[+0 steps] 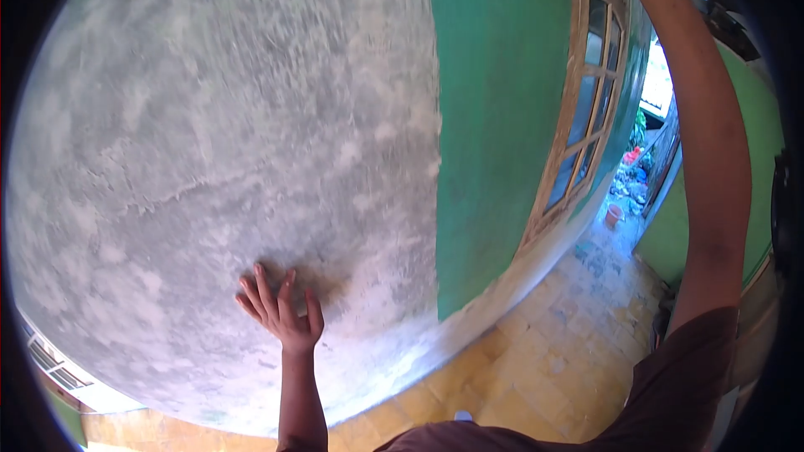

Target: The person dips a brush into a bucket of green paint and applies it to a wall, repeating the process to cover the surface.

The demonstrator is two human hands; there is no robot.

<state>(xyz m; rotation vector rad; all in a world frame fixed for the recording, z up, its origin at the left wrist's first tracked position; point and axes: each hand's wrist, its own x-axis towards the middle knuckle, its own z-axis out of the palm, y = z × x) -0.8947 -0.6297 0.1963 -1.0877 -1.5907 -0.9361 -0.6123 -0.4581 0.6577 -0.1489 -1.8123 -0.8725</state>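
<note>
My left hand (pixel 283 311) is against the grey, patchy plastered wall (pixel 209 159), fingers spread, with a shadow beside it. Nothing shows in that hand. A shallow crack or ridge runs across the plaster above it. To the right, the plaster meets a green painted stretch of wall (pixel 494 117) along a nearly straight upright edge. My right arm reaches high along the right side, and its hand lies beyond the top of the view, so whatever it holds or touches is hidden.
A wooden-framed window (pixel 590 92) is set in the green wall. Yellowish floor tiles (pixel 536 343), dusty in places, run along the wall's foot. Farther off stand a small reddish bucket (pixel 614 216) and a cluttered pile. Another green wall (pixel 666 238) borders the passage on the right.
</note>
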